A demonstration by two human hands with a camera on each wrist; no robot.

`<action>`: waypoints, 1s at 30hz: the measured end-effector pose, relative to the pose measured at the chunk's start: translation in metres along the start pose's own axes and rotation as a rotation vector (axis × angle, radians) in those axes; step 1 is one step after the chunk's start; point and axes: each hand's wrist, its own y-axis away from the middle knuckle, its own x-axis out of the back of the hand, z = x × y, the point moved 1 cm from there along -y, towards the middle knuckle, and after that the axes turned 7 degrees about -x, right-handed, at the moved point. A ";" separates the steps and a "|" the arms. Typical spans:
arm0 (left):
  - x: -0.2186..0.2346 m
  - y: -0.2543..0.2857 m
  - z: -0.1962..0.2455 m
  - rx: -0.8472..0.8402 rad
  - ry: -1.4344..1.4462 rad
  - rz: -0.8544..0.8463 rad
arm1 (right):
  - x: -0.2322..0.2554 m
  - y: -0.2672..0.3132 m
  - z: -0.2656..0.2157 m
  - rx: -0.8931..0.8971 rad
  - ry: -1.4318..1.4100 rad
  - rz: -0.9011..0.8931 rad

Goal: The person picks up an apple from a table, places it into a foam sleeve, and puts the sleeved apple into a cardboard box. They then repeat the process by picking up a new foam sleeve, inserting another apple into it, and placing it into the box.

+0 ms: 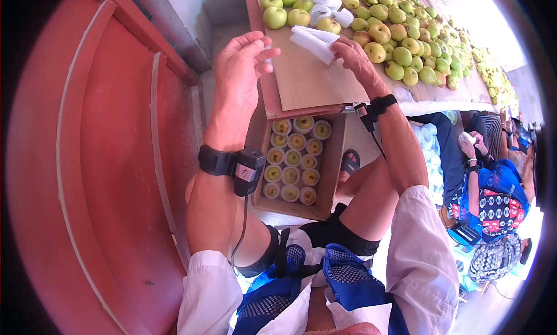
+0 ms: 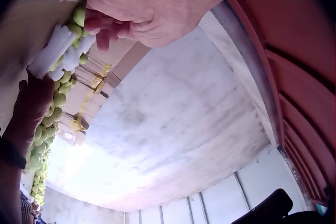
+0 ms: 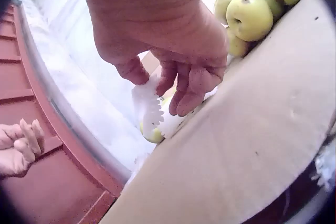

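In the head view the right hand (image 1: 358,61) pinches the end of a white foam net (image 1: 312,43) above the cardboard-covered tabletop (image 1: 307,82). The right wrist view shows the foam net (image 3: 146,103) between the thumb and fingers of the right hand (image 3: 163,40), with a green apple (image 3: 151,133) just behind it. Holding nothing, the left hand (image 1: 241,65) is raised at the table's left edge, its fingers loosely bent. That left hand (image 3: 21,148) also appears in the right wrist view. Green apples (image 1: 275,17) lie beyond the hands.
A large pile of apples (image 1: 406,44) covers the table's right part. More foam nets (image 1: 325,1) lie at the back. Below the table edge, an open carton (image 1: 331,178) holds apples in foam nets. A red door (image 1: 116,161) stands left; other people sit at the right.
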 end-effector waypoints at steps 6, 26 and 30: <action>-0.003 0.000 -0.006 0.024 -0.036 -0.018 | 0.008 0.013 -0.005 -0.030 -0.039 -0.103; -0.015 -0.004 -0.037 0.056 -0.170 -0.130 | -0.022 0.048 -0.051 -0.100 -0.379 -0.366; -0.012 -0.005 -0.041 -0.035 -0.246 -0.120 | -0.026 0.058 -0.060 -0.077 -0.406 -0.346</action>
